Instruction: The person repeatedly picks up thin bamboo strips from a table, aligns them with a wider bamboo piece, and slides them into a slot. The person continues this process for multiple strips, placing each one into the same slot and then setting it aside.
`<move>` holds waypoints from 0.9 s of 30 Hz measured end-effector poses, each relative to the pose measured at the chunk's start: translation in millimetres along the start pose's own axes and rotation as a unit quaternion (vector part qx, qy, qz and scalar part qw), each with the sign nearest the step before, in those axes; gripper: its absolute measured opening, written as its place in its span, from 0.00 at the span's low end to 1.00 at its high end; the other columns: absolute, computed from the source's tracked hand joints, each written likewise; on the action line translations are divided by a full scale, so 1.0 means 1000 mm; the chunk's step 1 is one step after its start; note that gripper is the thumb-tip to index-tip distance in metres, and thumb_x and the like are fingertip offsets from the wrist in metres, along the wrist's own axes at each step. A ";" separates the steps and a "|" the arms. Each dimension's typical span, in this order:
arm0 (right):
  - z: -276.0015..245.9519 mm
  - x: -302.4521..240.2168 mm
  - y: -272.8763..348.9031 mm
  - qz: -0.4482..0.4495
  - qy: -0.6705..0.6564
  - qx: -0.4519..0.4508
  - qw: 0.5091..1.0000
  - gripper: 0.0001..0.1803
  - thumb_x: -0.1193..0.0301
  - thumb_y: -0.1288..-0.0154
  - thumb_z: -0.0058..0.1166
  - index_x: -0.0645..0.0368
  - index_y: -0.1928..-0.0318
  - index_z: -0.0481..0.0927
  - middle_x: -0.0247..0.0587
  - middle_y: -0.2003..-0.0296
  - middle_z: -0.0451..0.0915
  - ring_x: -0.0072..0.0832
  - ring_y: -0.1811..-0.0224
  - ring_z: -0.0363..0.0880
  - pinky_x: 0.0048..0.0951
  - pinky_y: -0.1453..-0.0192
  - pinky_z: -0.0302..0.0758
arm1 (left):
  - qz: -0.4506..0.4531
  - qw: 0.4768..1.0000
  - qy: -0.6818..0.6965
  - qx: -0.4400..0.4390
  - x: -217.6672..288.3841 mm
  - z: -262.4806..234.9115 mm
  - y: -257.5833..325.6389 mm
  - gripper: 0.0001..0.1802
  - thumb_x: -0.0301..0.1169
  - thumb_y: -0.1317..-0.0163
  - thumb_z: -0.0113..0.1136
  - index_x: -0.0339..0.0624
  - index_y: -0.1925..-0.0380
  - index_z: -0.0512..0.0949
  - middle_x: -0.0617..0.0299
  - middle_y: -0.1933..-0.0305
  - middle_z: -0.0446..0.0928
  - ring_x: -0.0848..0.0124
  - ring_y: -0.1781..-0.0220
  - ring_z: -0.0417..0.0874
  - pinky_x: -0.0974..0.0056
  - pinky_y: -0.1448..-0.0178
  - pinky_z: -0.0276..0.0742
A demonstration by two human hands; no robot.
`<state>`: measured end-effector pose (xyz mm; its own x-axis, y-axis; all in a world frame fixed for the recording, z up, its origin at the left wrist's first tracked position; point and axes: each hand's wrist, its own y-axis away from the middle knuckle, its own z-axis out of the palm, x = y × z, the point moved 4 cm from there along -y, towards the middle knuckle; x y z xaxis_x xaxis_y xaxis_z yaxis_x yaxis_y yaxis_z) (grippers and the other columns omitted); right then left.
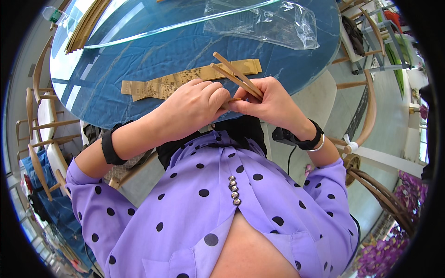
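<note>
A bundle of thin wooden slats (237, 74) is held at the near edge of a round blue table (153, 55), seen from above by a head-worn camera. The slats are gripped at their lower ends by the right hand (271, 104), whose fingers are curled and pressed together around them, so that the free ends fan upward and to the left over the tabletop. The left hand (197, 104) is closed into a loose fist just beside the right one, and a small end of wood is pinched between its thumb and forefinger where the two hands meet. A long, flat folded strip of tan slats with dark drawings (185, 79) is laid across the table just behind the hands, partly hidden by them. Farther back, a crumpled clear plastic bag (266, 21) is seen on the blue surface, and a raised glass pane (139, 23) is set over the table's middle. A dark band (110, 147) is worn on the left wrist, and a black band with a pale bracelet (314, 141) on the right. A purple blouse with black dots (208, 204) fills the lower part of the view. Wooden chairs (39, 116) are ranged around the table at left and right, and purple flowers (398, 231) are glimpsed at the lower right rim.
</note>
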<state>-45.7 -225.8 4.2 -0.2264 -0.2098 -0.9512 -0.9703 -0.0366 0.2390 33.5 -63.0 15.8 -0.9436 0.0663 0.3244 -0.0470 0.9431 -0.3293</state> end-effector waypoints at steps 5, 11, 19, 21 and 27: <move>-0.005 -0.008 0.006 -0.017 0.062 0.031 0.997 0.17 0.61 0.37 0.71 0.64 0.68 0.83 0.25 0.81 0.68 0.13 0.78 0.60 0.24 0.74 0.58 | -0.001 1.000 0.026 0.003 -0.003 -0.002 0.000 0.14 0.32 0.37 0.66 0.38 0.62 0.70 0.55 0.66 0.75 0.56 0.62 0.81 0.55 0.52 0.77; -0.029 -0.024 0.034 -0.184 0.257 0.164 0.934 0.22 0.52 0.35 0.68 0.60 0.67 0.81 0.34 0.79 0.69 0.29 0.79 0.67 0.31 0.74 0.64 | -0.032 0.998 0.045 0.009 -0.009 -0.011 0.003 0.15 0.31 0.38 0.69 0.37 0.60 0.73 0.52 0.62 0.79 0.52 0.57 0.82 0.52 0.48 0.78; -0.025 -0.026 0.067 -0.364 0.604 0.281 0.651 0.20 0.56 0.44 0.73 0.59 0.61 0.85 0.31 0.76 0.74 0.28 0.76 0.74 0.27 0.77 0.68 | -0.076 0.994 0.077 -0.011 -0.013 -0.015 0.004 0.15 0.32 0.36 0.68 0.38 0.59 0.73 0.51 0.62 0.79 0.52 0.56 0.82 0.53 0.47 0.78; -0.022 -0.026 0.067 -0.378 0.626 0.291 0.617 0.21 0.53 0.42 0.72 0.58 0.62 0.85 0.30 0.76 0.72 0.24 0.78 0.72 0.24 0.78 0.66 | -0.084 0.993 0.087 -0.019 -0.013 -0.015 0.005 0.14 0.33 0.35 0.68 0.39 0.59 0.73 0.51 0.62 0.78 0.52 0.56 0.81 0.53 0.48 0.78; -0.019 -0.022 0.067 -0.410 0.622 0.298 0.597 0.20 0.54 0.42 0.73 0.58 0.62 0.86 0.29 0.77 0.71 0.23 0.79 0.71 0.23 0.79 0.65 | -0.102 0.987 0.120 -0.024 -0.014 -0.016 0.007 0.15 0.33 0.35 0.68 0.39 0.57 0.73 0.51 0.60 0.78 0.52 0.56 0.81 0.54 0.49 0.77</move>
<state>-103.7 -241.9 45.0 0.2240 -0.9369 0.2683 -0.6531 -0.3487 -0.6722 51.4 -51.9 23.0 -0.8111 -0.0574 0.5820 -0.2075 0.9587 -0.1946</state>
